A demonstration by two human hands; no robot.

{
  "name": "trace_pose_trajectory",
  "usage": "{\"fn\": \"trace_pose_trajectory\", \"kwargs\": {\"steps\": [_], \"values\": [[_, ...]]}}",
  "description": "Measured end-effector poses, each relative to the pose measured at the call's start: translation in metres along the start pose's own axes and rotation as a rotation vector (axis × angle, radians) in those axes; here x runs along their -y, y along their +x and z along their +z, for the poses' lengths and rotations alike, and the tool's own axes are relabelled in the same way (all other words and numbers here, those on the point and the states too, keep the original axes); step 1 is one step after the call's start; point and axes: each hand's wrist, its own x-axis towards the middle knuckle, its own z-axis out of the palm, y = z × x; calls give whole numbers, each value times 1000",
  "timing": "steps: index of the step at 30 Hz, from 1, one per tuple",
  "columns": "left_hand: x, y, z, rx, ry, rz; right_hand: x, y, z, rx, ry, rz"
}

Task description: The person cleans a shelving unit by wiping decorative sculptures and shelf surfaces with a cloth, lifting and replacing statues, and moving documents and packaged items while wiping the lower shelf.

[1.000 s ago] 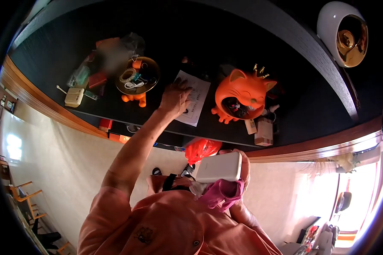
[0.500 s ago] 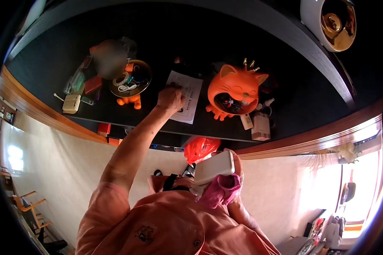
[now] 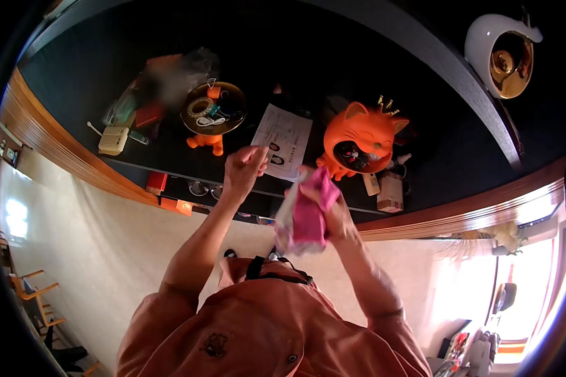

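My right hand (image 3: 337, 217) is closed around a pink cloth (image 3: 309, 220), held up in front of the shelf edge. A whitish, blurred part shows along the cloth's left side; I cannot make out what it is. My left hand (image 3: 242, 171) hovers at the lower left of a printed sheet of paper (image 3: 289, 135), its fingers curled together. Whatever is in those fingers, if anything, is hidden. The sheet lies flat on the dark shelf and shows two small dark oval pictures.
An orange cat-shaped bowl (image 3: 358, 135) stands right of the paper, with a small box (image 3: 390, 193) beside it. To the left, a round tray (image 3: 233, 125) on an orange figure holds cables and a bracelet. A cream device (image 3: 113, 141) sits farther left. A white-and-gold ornament (image 3: 484, 41) is at upper right.
My left hand has lifted off the paper and moved toward me. My right hand has risen toward the shelf with the pink cloth; the white box-like object it held is no longer clearly visible.
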Motion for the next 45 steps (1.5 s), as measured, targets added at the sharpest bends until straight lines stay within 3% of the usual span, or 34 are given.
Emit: {"fn": "trace_pose_trajectory", "kwargs": {"steps": [3, 5, 9, 11, 16, 19, 22, 24, 28, 31, 33, 36, 37, 38, 39, 40, 41, 42, 45], "values": [[-4, -33, -8, 50, -517, -171, 30, 53, 26, -73, -313, -29], [-3, -43, -7, 146, -718, -133, 20, 110, 18, -109, -607, -139], [37, -42, 7, 45, -847, -218, 19, 195, 12, -121, -1349, -314], [35, -42, 22, -29, -836, -308, 29, 209, 19, -136, -1457, -237], [33, -54, 28, 234, -498, -402, 24, 264, 7, -140, -1677, -308], [47, -66, 20, 362, -469, -420, 35, 240, 25, -236, -1728, -256], [53, -78, 6, 345, -401, -425, 20, 252, 6, -310, -1730, -189], [59, -84, -2, 328, -387, -426, 14, 255, 1, -314, -1643, -27], [72, -92, -8, 326, -375, -422, -7, 284, -36, -313, -1733, -44], [80, -101, -13, 361, -360, -420, 29, 222, 28, -308, -1901, 182], [83, -112, -20, 389, -348, -424, 54, 177, 71, -347, -1908, 177], [85, -129, -39, 389, -331, -509, 53, 115, 89, -417, -1739, -228], [88, -133, -43, 388, -339, -536, 40, 94, 94, -363, -1698, -529], [96, -135, -44, 382, -318, -529, 24, 77, 99, -306, -1632, -821], [98, -136, -42, 389, -302, -540, 6, 76, 100, -106, -1507, -1061], [99, -137, -37, 401, -284, -549, -6, 73, 104, 49, -1592, -1206], [99, -136, -32, 417, -264, -557, -32, 84, 104, 151, -1565, -1315], [100, -136, -26, 462, -227, -547, -55, 90, 105, 182, -1633, -1291], [101, -143, -17, 540, -155, -513, -113, 112, 86, 140, -1405, -1174]]}}
